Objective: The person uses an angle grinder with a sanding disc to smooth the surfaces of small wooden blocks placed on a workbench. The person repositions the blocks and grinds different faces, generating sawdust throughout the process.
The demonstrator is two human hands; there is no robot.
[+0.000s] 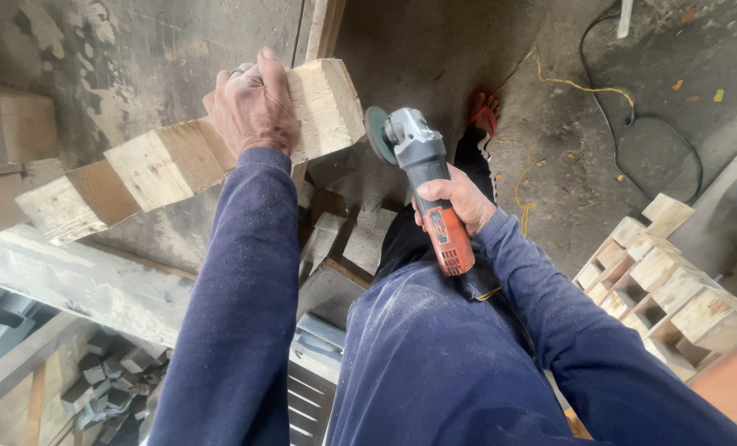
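Head view: a long pale wooden block with stepped notches point(178, 161) is gripped from above by the left hand point(253, 103), its long axis running from near left to far right. A grey and orange angle grinder point(426, 182) is clasped by the right hand point(459, 198), the disc held just beside the block's far right end. Similar wooden pieces point(665, 289) are stacked at right on the concrete floor point(566, 149).

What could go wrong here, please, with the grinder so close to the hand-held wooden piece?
The left hand grips the wooden piece near the grinder disc; a slip could probably bring fingers to it. The right hand alone holds the tool, so kickback might twist it. The yellow cord trails near the sandalled foot.
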